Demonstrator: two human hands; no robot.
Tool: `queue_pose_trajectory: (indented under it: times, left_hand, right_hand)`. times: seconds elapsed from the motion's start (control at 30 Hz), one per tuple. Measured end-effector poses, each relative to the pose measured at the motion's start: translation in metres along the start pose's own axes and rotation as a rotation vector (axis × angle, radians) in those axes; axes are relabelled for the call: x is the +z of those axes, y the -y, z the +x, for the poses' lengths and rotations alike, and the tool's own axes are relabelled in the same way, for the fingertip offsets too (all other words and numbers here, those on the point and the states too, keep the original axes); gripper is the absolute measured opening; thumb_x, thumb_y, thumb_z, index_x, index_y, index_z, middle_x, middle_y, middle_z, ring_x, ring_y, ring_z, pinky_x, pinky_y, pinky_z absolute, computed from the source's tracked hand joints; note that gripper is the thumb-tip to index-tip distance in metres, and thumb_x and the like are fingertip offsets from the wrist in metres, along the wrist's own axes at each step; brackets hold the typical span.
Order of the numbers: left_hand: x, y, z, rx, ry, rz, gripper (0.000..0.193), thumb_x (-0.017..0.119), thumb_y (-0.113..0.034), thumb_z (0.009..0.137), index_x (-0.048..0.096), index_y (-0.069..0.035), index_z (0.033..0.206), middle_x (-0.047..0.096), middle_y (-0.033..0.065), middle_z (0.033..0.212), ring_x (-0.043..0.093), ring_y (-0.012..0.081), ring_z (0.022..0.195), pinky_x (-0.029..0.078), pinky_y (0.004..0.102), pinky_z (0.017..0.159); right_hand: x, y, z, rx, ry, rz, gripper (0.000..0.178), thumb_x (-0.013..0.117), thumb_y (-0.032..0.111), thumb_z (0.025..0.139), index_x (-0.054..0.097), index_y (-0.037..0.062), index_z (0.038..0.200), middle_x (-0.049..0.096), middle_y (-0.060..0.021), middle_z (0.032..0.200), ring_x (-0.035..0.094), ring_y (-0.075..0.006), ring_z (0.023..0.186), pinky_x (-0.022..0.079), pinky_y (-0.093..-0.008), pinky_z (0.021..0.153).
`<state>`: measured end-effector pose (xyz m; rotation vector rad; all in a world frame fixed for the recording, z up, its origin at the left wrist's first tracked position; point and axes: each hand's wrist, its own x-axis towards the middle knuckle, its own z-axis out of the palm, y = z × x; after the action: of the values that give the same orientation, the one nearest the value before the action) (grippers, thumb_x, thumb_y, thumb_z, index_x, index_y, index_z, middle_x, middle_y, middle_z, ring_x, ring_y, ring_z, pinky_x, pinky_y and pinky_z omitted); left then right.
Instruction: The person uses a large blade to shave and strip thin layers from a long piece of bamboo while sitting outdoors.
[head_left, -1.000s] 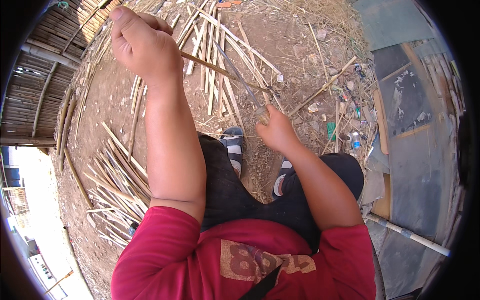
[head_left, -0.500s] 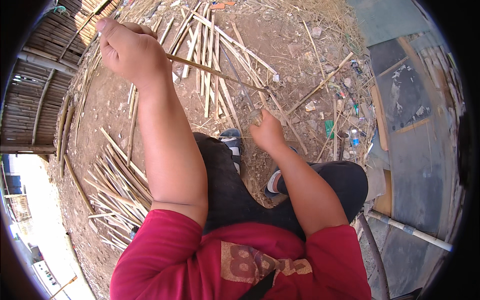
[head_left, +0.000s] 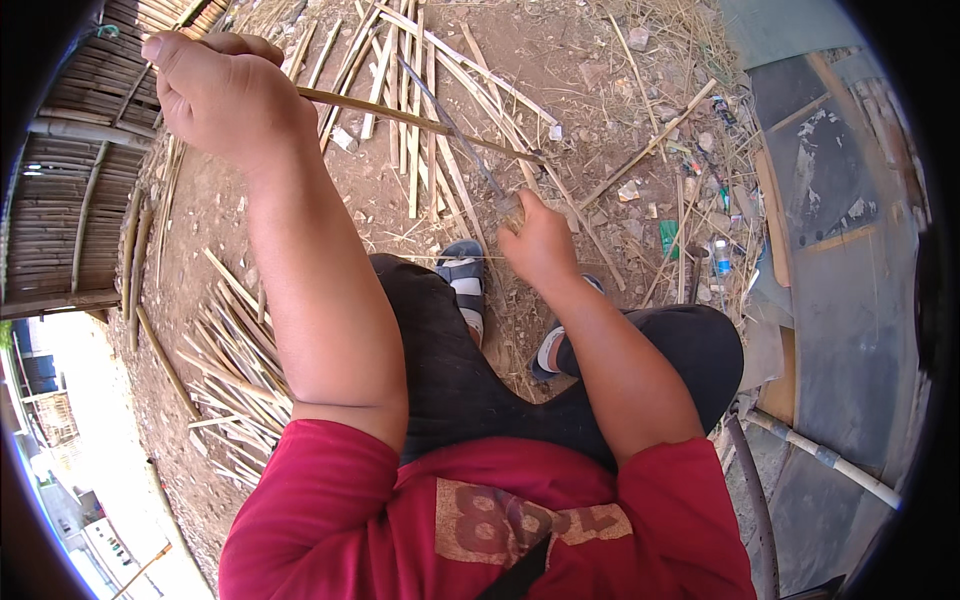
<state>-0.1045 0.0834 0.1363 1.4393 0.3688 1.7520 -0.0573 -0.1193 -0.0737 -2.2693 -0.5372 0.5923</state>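
My left hand [head_left: 232, 95], raised at the upper left, is closed around a long thin bamboo strip [head_left: 375, 107]. The strip slants down to the right, its far end above my right hand. Lower and nearer the middle, my right hand [head_left: 540, 243] grips the handle of a knife [head_left: 450, 122]. Its long, narrow grey blade points up and to the left and crosses the strip in view; whether the two touch I cannot tell. My left fingers are partly hidden behind the back of the hand.
Many split bamboo strips [head_left: 412, 165] lie on the dirt ahead, and another pile [head_left: 235, 375] sits at the left. Litter and a plastic bottle [head_left: 722, 257] lie right of my feet, beside dark panels [head_left: 840, 300]. A bamboo wall [head_left: 70, 200] stands at left.
My left hand has shifted slightly left and up with the bamboo strip. The knife blade now tilts further left, and my right hand sits a little higher.
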Motion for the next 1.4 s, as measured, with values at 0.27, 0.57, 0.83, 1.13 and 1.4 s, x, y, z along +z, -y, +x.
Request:
queue_pose_trajectory:
  times: [0.27, 0.57, 0.83, 1.13, 1.4]
  left_hand:
    - [-0.002, 0.006, -0.002, -0.007, 0.064, -0.022, 0.057, 0.031, -0.046, 0.11, 0.043, -0.011, 0.066, 0.047, 0.0052, 0.051, 0.049, 0.0173, 0.05, 0.045, 0.0314, 0.057]
    - [0.007, 0.003, -0.004, -0.032, 0.043, -0.008, 0.054, 0.032, -0.041, 0.11, 0.044, -0.009, 0.068, 0.05, 0.0066, 0.054, 0.049, 0.0178, 0.051, 0.045, 0.0316, 0.058]
    - [0.006, -0.044, -0.002, -0.084, -0.131, 0.043, 0.039, 0.032, -0.034, 0.111, 0.038, -0.006, 0.084, 0.038, 0.0037, 0.064, 0.034, 0.0152, 0.054, 0.033, 0.032, 0.053]
    - [0.0, -0.075, 0.011, 0.044, -0.098, -0.233, 0.027, 0.041, -0.017, 0.1, 0.042, -0.007, 0.075, 0.043, 0.0038, 0.06, 0.038, 0.014, 0.05, 0.032, 0.0287, 0.051]
    - [0.01, -0.051, -0.004, 0.08, -0.126, 0.238, 0.044, 0.035, -0.027, 0.108, 0.051, -0.007, 0.072, 0.055, 0.0066, 0.059, 0.043, 0.0133, 0.048, 0.034, 0.0268, 0.051]
  right_hand:
    - [0.011, -0.031, 0.019, 0.02, -0.061, -0.009, 0.051, 0.073, 0.019, 0.082, 0.061, 0.0026, 0.129, 0.071, -0.0287, 0.104, 0.068, -0.0454, 0.101, 0.055, -0.0503, 0.088]
    - [0.025, -0.068, 0.034, 0.065, -0.096, -0.028, 0.046, 0.072, 0.018, 0.082, 0.062, 0.0023, 0.124, 0.071, -0.0269, 0.103, 0.068, -0.0452, 0.101, 0.055, -0.0499, 0.088]
    - [0.028, -0.028, 0.009, -0.013, -0.075, 0.129, 0.047, 0.071, 0.018, 0.081, 0.062, -0.0003, 0.123, 0.07, -0.0295, 0.103, 0.067, -0.0457, 0.102, 0.054, -0.0502, 0.089]
    - [0.025, -0.014, 0.006, -0.011, -0.084, 0.165, 0.046, 0.071, 0.018, 0.08, 0.063, -0.0001, 0.122, 0.071, -0.0286, 0.098, 0.068, -0.0449, 0.099, 0.054, -0.0507, 0.087]
    - [0.047, -0.021, 0.006, -0.058, 0.071, 0.125, 0.04, 0.071, 0.018, 0.079, 0.064, -0.0004, 0.113, 0.07, -0.0285, 0.094, 0.068, -0.0466, 0.094, 0.054, -0.0515, 0.084]
